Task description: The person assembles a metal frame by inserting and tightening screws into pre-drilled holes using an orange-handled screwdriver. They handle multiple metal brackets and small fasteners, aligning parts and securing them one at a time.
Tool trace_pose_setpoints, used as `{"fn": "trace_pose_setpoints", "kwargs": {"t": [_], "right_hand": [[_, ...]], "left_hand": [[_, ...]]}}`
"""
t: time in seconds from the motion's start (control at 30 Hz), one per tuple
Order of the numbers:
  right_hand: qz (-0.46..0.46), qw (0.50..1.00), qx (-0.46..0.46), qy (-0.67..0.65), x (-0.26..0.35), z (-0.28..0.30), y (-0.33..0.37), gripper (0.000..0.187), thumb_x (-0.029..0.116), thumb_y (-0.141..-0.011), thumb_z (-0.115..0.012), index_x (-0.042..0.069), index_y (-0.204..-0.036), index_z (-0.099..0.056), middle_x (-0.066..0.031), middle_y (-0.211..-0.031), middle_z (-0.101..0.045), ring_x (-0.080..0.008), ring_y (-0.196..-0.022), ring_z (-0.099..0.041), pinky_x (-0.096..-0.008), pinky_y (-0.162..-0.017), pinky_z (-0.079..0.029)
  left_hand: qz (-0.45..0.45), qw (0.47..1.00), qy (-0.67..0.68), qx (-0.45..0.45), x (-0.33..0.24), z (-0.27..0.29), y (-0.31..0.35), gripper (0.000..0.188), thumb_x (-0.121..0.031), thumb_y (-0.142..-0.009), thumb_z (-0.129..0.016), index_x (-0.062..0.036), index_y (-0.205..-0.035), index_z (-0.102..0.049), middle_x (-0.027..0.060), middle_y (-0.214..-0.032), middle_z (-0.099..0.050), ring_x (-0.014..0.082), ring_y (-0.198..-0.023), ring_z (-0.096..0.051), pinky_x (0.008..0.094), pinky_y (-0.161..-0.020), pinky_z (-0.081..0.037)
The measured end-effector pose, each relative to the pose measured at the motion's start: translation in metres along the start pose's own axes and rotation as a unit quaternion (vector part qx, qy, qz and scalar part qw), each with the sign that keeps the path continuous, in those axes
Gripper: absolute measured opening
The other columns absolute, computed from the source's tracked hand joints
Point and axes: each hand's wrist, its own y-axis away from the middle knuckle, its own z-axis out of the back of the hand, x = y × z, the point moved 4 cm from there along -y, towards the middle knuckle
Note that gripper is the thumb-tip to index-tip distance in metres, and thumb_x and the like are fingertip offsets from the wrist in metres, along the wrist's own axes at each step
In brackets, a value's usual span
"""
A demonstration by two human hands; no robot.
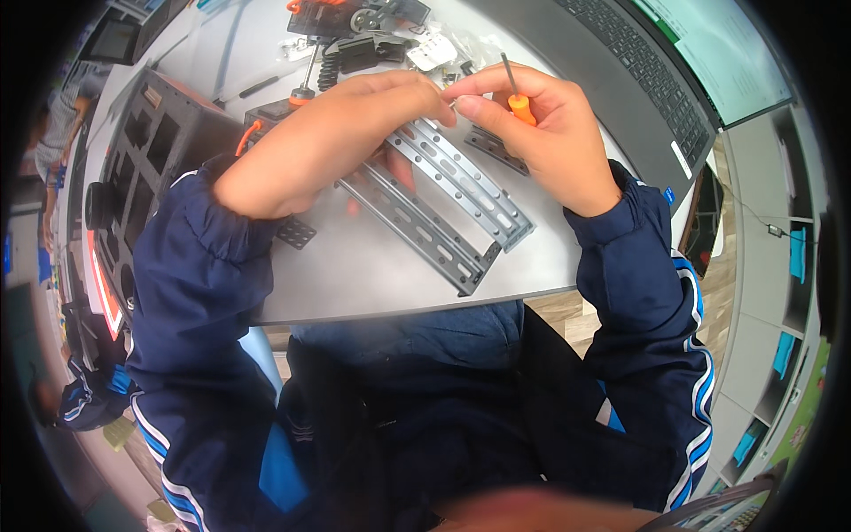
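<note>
My left hand (pixel 341 133) is closed around the far end of a silver perforated metal channel (pixel 470 188). One of its fingers shows between that piece and a second, similar metal channel (pixel 417 222) lying just to the left and nearer me. In my right hand (pixel 550 120) a small screwdriver (pixel 520 108) with an orange handle is tucked among the fingers, its thin shaft pointing away from me. The right thumb and forefinger pinch together beside the left fingertips at the channel's far end. Whatever tiny thing they pinch is too small to make out.
A laptop (pixel 620 71) stands at the far right. Beyond my hands lie dark mechanical parts (pixel 359 55) and clear plastic bags (pixel 474 49). A black slotted case (pixel 146 142) sits at the left. Another perforated strip (pixel 496 149) is under my right hand; a small dark plate (pixel 296 233) lies near my left wrist.
</note>
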Motion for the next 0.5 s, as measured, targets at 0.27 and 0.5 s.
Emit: {"fn": "trace_pose_setpoints", "kwargs": {"t": [0.27,0.5], "right_hand": [[0.022,0.995,-0.026,0.09,-0.004,0.002,0.002,0.016,0.015,-0.093,-0.075,0.004,-0.105,-0.077,-0.0071,-0.093,-0.073,-0.0151,-0.084,-0.066,-0.0292,-0.077,-0.051],[0.042,0.979,-0.074,0.184,-0.017,0.006,-0.001,0.017,0.017,-0.092,-0.074,0.002,-0.101,-0.075,-0.0133,-0.09,-0.07,-0.0272,-0.082,-0.067,-0.0354,-0.075,-0.052]], "left_hand": [[0.018,1.0,-0.002,-0.016,0.0,0.0,-0.003,0.026,-0.032,-0.101,-0.056,-0.008,-0.105,-0.066,0.0002,-0.098,-0.059,0.0076,-0.066,-0.059,0.02,-0.059,-0.049],[0.038,0.998,-0.044,-0.023,0.006,0.008,-0.009,0.028,-0.032,-0.101,-0.051,-0.0091,-0.105,-0.067,0.0003,-0.095,-0.061,0.0051,-0.07,-0.061,0.0204,-0.049,-0.044]]}}
